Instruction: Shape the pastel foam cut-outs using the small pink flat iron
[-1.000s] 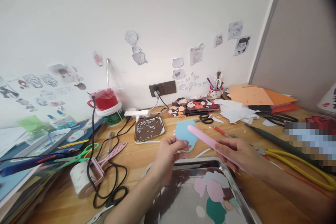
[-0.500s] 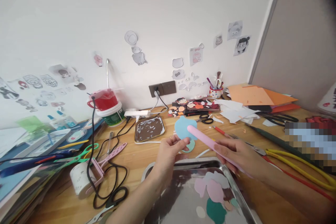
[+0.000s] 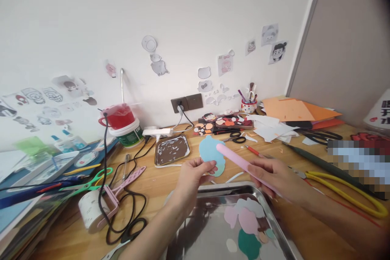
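My left hand (image 3: 195,174) pinches a light blue cutout (image 3: 209,150) by its lower edge, thumb in front. A mint green piece (image 3: 219,170) shows just below the blue one; whether the two are joined I cannot tell. In my right hand (image 3: 272,175) is a pink, round-ended stick (image 3: 233,158), closed in the fingers. Its tip overlaps the right edge of the blue cutout in view; contact is unclear. Under both hands lies a metal tray (image 3: 231,188), holding pink cutouts (image 3: 248,220), a grey one (image 3: 256,207) and a dark green one (image 3: 249,244).
Left are a tape roll (image 3: 91,211) in a pink holder, green scissors (image 3: 91,185), black-handled scissors (image 3: 134,229) and loose cables. A smaller brown-faced tray (image 3: 172,150) sits behind. Yellow-handled pliers (image 3: 344,195) lie right. Paper sheets (image 3: 286,109) pile up at the back right.
The blue cutout has turned and tilted slightly in my left hand. The pink stick's tip has shifted from over its middle to its right edge. The view has shifted a little.
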### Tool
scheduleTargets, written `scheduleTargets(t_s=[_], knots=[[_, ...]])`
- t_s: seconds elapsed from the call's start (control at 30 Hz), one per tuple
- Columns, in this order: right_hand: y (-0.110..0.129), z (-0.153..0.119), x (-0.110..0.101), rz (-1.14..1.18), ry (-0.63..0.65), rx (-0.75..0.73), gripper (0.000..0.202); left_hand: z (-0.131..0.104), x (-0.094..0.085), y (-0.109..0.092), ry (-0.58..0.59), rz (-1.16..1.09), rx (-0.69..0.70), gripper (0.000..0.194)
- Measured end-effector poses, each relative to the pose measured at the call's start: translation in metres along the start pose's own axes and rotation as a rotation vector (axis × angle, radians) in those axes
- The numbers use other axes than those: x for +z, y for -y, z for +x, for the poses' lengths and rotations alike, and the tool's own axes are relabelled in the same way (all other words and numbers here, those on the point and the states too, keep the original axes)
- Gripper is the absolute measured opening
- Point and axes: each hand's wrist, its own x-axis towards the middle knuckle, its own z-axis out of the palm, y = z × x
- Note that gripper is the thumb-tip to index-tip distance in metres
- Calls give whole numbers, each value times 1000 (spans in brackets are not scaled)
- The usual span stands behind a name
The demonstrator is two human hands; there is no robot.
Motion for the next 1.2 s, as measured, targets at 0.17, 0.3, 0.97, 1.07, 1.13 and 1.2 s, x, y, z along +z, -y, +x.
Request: scheduleTargets(t_s=[0.17,0.3,0.97,1.07,1.13,1.2], knots=[[3,2,-3,39,-7,55,32,1,0,-2,0,-2,-5,16],[1,2,-3,50,0,62,31,1,-1,0,-12,14,-7,17],[-1,3,-5,43,9,19,33,0,0,1,-3,50,-22,18],[6,1,-2,14,49,41,35,0,1,3,5,51,-29,18],[9,-1,0,-14,72,52,36,-1,2,4,12,48,-25,18],[9,-2,3,-34,83,54,36,-1,3,4,15,45,-25,18]])
